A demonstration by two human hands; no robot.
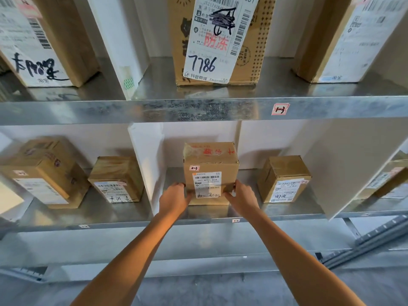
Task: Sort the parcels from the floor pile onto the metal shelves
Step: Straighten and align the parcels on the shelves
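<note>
A small brown cardboard parcel [210,166] with a white shipping label and a "2-3" sticker stands on the lower metal shelf [141,224], in the middle bay. My left hand [175,198] grips its lower left side. My right hand [240,196] grips its lower right side. Both arms reach forward over the shelf's front edge. The parcel's base rests on the shelf surface.
A second brown parcel [284,178] stands to the right in the same bay. White dividers [145,164] separate bays; two parcels [116,180] sit in the left bay. The upper shelf [198,111], tagged "1-3", holds taller boxes, one marked "7786" [218,40].
</note>
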